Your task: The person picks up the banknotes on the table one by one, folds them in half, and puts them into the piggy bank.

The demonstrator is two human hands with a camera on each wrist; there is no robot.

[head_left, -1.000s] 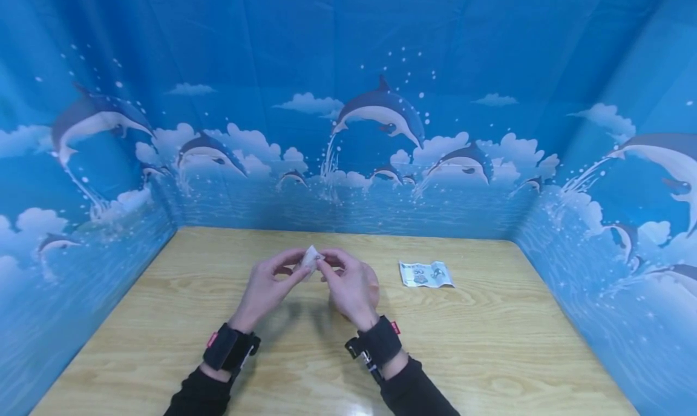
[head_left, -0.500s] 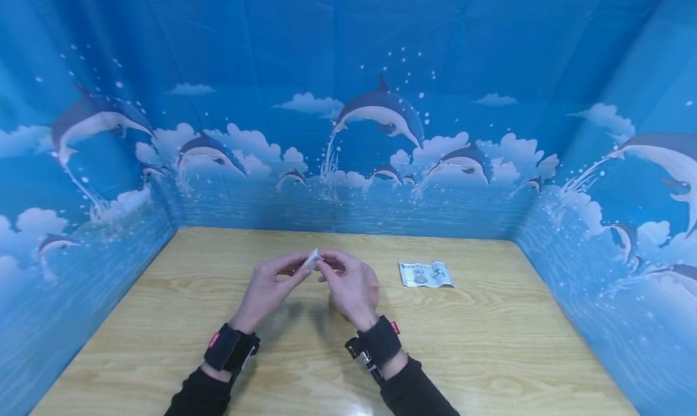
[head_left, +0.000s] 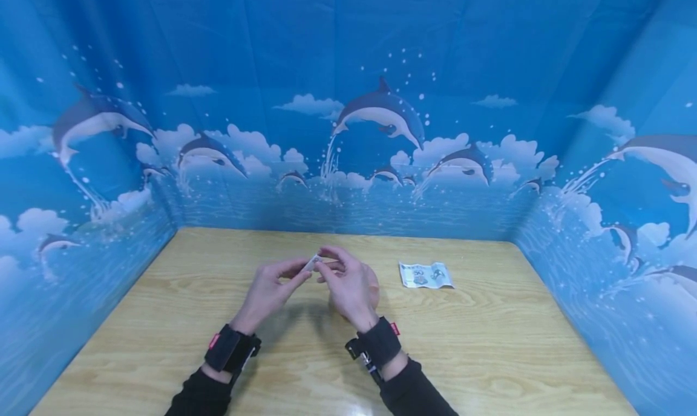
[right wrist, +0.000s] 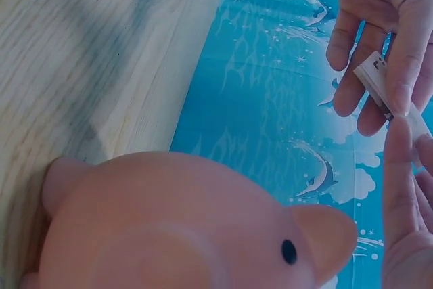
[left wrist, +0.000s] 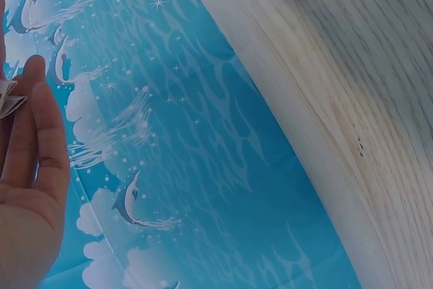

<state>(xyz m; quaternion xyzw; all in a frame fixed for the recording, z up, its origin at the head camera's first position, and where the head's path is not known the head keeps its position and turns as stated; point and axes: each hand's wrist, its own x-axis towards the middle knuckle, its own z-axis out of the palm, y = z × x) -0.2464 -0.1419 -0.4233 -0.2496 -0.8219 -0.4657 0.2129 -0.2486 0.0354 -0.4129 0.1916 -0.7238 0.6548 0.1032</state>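
A small folded banknote is held up above the table between both hands. My left hand pinches its lower left end between thumb and fingers. At the upper right end, my right hand grips it with thumb and forefinger. The right wrist view shows the folded banknote as a narrow printed strip between the fingertips. A pink piggy bank fills the lower part of that view, with an ear and a black eye. In the head view, the piggy bank is mostly hidden behind my right hand.
Another banknote, unfolded and creased, lies to the right of the piggy bank on the wood-grain table. A blue dolphin-print curtain closes off the back and both sides. Black straps sit on both wrists.
The banknote between the hands has gone from a pointed, upright shape to a narrower slanting strip. My right fingers have shifted slightly over its upper end. The other banknote has stayed put.
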